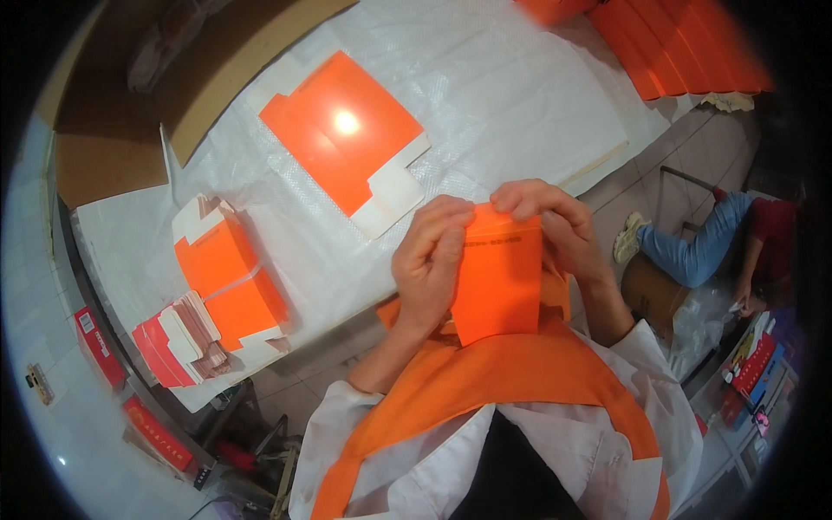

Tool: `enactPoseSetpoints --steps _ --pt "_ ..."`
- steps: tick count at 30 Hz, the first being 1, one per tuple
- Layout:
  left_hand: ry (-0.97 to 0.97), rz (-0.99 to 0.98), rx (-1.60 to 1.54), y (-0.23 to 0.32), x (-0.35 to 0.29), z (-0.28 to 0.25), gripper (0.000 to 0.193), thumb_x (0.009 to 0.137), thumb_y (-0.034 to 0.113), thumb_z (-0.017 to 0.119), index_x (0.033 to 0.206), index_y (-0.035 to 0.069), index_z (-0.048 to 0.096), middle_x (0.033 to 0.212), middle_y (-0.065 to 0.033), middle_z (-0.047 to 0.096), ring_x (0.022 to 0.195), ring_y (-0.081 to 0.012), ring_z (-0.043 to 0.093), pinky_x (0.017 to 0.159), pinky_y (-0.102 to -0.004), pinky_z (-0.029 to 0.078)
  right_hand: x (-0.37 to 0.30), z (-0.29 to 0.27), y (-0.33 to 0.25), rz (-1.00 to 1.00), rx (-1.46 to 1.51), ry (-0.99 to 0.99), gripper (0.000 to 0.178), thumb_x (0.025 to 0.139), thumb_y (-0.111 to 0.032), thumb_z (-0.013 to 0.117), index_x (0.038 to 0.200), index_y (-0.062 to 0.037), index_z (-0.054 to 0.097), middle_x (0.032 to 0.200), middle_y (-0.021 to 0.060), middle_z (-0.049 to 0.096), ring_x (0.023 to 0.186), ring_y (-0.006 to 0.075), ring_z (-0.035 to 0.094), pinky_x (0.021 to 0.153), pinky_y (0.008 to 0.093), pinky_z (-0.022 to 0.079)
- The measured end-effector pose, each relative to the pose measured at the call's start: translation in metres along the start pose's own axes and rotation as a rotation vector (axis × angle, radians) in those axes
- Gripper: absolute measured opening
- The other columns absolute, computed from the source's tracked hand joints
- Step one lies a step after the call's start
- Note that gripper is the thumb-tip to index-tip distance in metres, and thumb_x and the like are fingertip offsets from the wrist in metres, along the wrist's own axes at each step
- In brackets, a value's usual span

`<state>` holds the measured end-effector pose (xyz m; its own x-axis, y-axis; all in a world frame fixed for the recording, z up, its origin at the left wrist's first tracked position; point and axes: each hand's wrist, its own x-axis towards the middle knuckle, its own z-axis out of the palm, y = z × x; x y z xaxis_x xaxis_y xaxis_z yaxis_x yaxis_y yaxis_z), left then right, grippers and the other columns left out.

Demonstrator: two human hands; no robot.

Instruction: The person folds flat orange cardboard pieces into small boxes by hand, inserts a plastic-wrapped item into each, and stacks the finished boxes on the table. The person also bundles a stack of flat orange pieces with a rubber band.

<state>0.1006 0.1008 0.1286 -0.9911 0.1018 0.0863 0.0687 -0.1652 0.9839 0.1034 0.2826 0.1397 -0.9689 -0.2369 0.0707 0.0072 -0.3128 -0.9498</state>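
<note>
Close to my body, in front of an orange apron (pixel 485 373), I hold an orange carton (pixel 498 286) with a line of dark print near its top edge. My left hand (pixel 433 260) grips its upper left corner, thumb and fingers pressed together. My right hand (pixel 555 225) has curled fingers pinching the top edge at the right. The carton's far side is hidden from me. Beyond my hands, a flat orange carton blank (pixel 342 143) with white flaps lies on the sheeted table (pixel 485 95).
A banded stack of orange carton blanks (pixel 227 282) sits at the left, beside a red and white stack (pixel 178 342). An open cardboard box (pixel 108 165) stands far left. Orange cartons (pixel 676 43) cover the far right corner. Another person (pixel 702 243) sits at right.
</note>
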Motion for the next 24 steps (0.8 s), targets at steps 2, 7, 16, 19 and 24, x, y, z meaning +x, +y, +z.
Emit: enactPoseSetpoints --steps 2,7,16,19,24 --pt "-0.023 -0.001 -0.01 -0.004 0.0 0.0 0.009 0.086 0.0 0.052 0.091 -0.002 0.06 0.098 -0.01 0.06 0.093 -0.0183 0.055 0.078 -0.0268 0.043 0.0 -0.004 -0.005 -0.006 -0.048 -0.035 0.022 0.085 0.001 0.038 0.096 0.0025 0.057 0.107 0.0118 0.056 0.106 0.0231 0.051 0.094 0.033 0.037" --pt "-0.022 0.03 0.132 -0.007 -0.003 -0.006 0.006 0.083 0.003 0.057 0.087 -0.001 0.059 0.102 -0.0119 0.06 0.091 -0.0192 0.056 0.076 -0.0283 0.044 -0.002 -0.006 -0.001 -0.058 -0.223 -0.086 0.02 0.082 0.002 0.043 0.097 0.0009 0.056 0.107 0.0126 0.056 0.109 0.0266 0.049 0.095 0.0355 0.036" --pt "-0.617 -0.412 0.601 0.087 0.077 -0.073 0.043 0.066 0.026 0.076 0.09 0.004 0.048 0.084 -0.0077 0.055 0.078 -0.0222 0.055 0.068 -0.0311 0.045 0.08 0.043 -0.039 -0.265 -0.533 -0.459 0.018 0.074 0.001 0.057 0.092 -0.0011 0.058 0.111 0.0155 0.056 0.104 0.0304 0.053 0.09 0.0372 0.041" --pt "-0.188 -0.164 0.39 0.072 0.071 -0.111 0.038 0.072 0.019 0.072 0.097 0.005 0.047 0.093 -0.0043 0.056 0.082 -0.012 0.052 0.072 -0.0269 0.045 0.141 0.055 -0.05 -0.24 -0.568 -0.414 0.021 0.076 -0.001 0.057 0.097 -0.0011 0.056 0.113 0.0153 0.055 0.105 0.029 0.053 0.089 0.0347 0.041" --pt "0.675 -0.315 -0.154 0.039 0.077 -0.138 0.038 0.086 0.013 0.054 0.117 0.001 0.035 0.106 -0.0127 0.052 0.094 -0.0197 0.054 0.08 -0.0316 0.046 0.305 0.062 -0.017 -0.355 -0.853 -0.226 0.036 0.083 -0.015 0.057 0.115 -0.0008 0.047 0.12 0.0149 0.049 0.108 0.0272 0.049 0.089 0.0353 0.04"
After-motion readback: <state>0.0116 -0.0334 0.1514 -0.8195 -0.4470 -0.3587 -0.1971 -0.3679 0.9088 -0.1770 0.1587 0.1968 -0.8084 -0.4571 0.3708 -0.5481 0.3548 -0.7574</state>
